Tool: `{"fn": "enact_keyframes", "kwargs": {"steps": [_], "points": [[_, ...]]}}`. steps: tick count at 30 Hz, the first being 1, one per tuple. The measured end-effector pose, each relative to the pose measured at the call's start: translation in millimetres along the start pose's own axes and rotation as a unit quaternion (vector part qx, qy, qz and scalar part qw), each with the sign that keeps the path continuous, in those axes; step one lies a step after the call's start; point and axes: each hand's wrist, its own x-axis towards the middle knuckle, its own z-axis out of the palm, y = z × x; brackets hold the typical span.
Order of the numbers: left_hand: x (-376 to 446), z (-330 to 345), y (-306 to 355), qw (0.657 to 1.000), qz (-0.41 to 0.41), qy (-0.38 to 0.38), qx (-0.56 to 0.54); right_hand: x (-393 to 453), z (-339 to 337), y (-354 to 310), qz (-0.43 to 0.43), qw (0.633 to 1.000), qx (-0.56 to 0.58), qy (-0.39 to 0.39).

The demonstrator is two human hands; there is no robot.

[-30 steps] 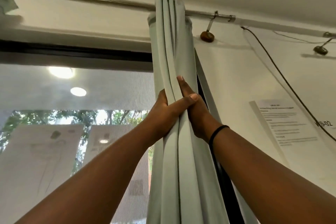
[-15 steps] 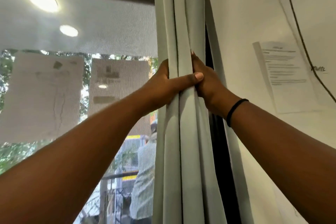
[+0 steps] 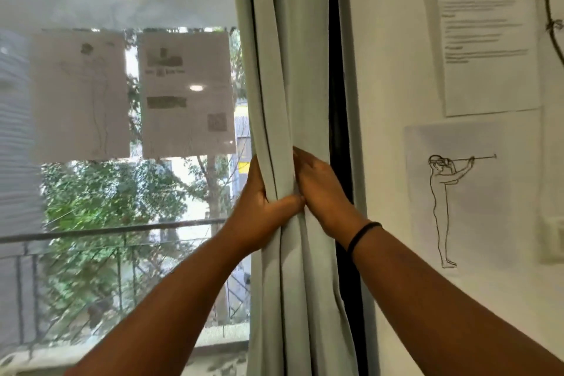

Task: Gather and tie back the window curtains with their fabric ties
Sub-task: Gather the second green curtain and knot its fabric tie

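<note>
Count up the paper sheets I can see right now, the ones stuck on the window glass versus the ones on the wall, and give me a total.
Sheets on the window glass: 2, the left sheet and the right sheet.
Sheets on the wall: 2, the printed text page and the line drawing of a standing figure below it.
Total: 4

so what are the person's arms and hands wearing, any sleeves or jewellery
No sleeves show: both forearms are bare as far as the frame reaches. The right wrist carries a thin black band, like a hair tie or cord bracelet. The left hand and its wrist wear nothing, and the right hand shows no rings or gloves on the parts in view.
</note>
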Motion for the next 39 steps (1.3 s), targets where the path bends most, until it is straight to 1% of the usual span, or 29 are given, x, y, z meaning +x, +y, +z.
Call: {"fn": "enact_keyframes", "kwargs": {"steps": [2, 4, 6, 8, 9, 10, 11, 14, 16, 17, 18, 19, 20, 21, 22, 24, 26, 27, 28, 29, 31, 33, 35, 37, 39], "points": [[-14.3, 18.5, -3.7, 1.000, -0.020, 0.018, 0.003, -15.9, -5.8, 27.7, 0.019, 1.000, -0.021, -0.010], [-26.8, 35.2, -9.7, 0.998, -0.051, 0.042, 0.001, -32.6, -11.0, 54.2, 0.049, 0.999, -0.010, -0.022], [-38.6, 44.9, -16.5, 0.988, -0.116, 0.080, -0.061, -53.1, -11.0, 67.8, 0.081, 0.996, 0.027, -0.041], [-49.1, 51.7, -17.8, 0.961, -0.188, 0.124, -0.163, -77.1, -8.7, 79.9, 0.098, 0.991, 0.049, -0.077], [-54.8, 55.6, -15.1, 0.949, -0.213, 0.138, -0.189, -88.5, -5.8, 87.4, 0.098, 0.989, 0.044, -0.098], [-59.7, 58.0, -13.3, 0.944, -0.226, 0.151, -0.189, -100.3, -2.0, 92.3, 0.090, 0.989, 0.024, -0.119], [-63.1, 60.8, -11.0, 0.944, -0.228, 0.162, -0.174, -110.0, 3.2, 95.7, 0.078, 0.987, -0.012, -0.141], [-69.5, 68.0, -8.0, 0.950, -0.239, 0.191, -0.060, -128.6, 9.8, 110.3, 0.026, 0.976, -0.104, -0.189], [-68.6, 63.4, -8.7, 0.938, -0.263, 0.226, 0.003, -133.0, 5.2, 107.7, -0.014, 0.960, -0.172, -0.222], [-68.4, 58.5, -9.6, 0.930, -0.273, 0.245, 0.031, -135.7, 1.5, 107.8, -0.037, 0.943, -0.209, -0.255], [-68.5, 51.9, -12.6, 0.923, -0.279, 0.259, 0.048, -138.3, -3.2, 107.2, -0.062, 0.929, -0.240, -0.277], [-68.9, 46.2, -12.6, 0.918, -0.284, 0.270, 0.056, -142.4, -7.3, 108.1, -0.092, 0.921, -0.251, -0.283], [-69.6, 39.3, -14.6, 0.916, -0.285, 0.275, 0.061, -148.2, -11.2, 111.2, -0.116, 0.926, -0.236, -0.271], [-70.5, 34.8, -14.0, 0.913, -0.289, 0.280, 0.063, -153.4, -14.5, 115.7, -0.123, 0.938, -0.210, -0.249], [-71.6, 29.3, -15.8, 0.909, -0.292, 0.290, 0.063, -158.5, -17.9, 124.2, -0.124, 0.953, -0.183, -0.209], [-72.7, 18.7, -17.7, 0.905, -0.285, 0.310, 0.061, -165.5, -26.7, 144.6, -0.115, 0.979, -0.140, -0.095], [-73.1, 7.9, -20.2, 0.902, -0.282, 0.322, 0.061, -169.1, -40.6, 157.0, -0.066, 0.993, -0.101, 0.015], [-73.8, 1.7, -21.7, 0.900, -0.282, 0.328, 0.063, -168.9, -46.1, 164.0, -0.028, 0.994, -0.095, 0.046], [-73.4, -4.3, -24.8, 0.897, -0.284, 0.334, 0.057, -167.4, -52.0, 169.8, 0.017, 0.994, -0.101, 0.046], [-74.1, -10.3, -25.5, 0.893, -0.288, 0.342, 0.058, -166.2, -53.8, 176.7, 0.060, 0.993, -0.103, 0.012], [-70.8, -16.9, -28.7, 0.887, -0.304, 0.343, 0.050, -163.5, -59.5, 184.4, 0.108, 0.987, -0.076, -0.089], [-68.6, -24.2, -33.2, 0.884, -0.316, 0.343, 0.038, -165.6, -53.9, 182.6, 0.130, 0.967, -0.056, -0.214], [-66.6, -29.0, -40.0, 0.882, -0.324, 0.340, 0.029, -171.0, -41.9, 173.9, 0.148, 0.937, -0.050, -0.314], [-65.4, -31.3, -45.4, 0.883, -0.334, 0.329, 0.021, -174.6, -28.7, 164.1, 0.159, 0.921, -0.048, -0.353], [-63.3, -35.3, -50.2, 0.890, -0.333, 0.313, 0.014, -174.1, -19.9, 154.5, 0.178, 0.913, -0.003, -0.367]]}}
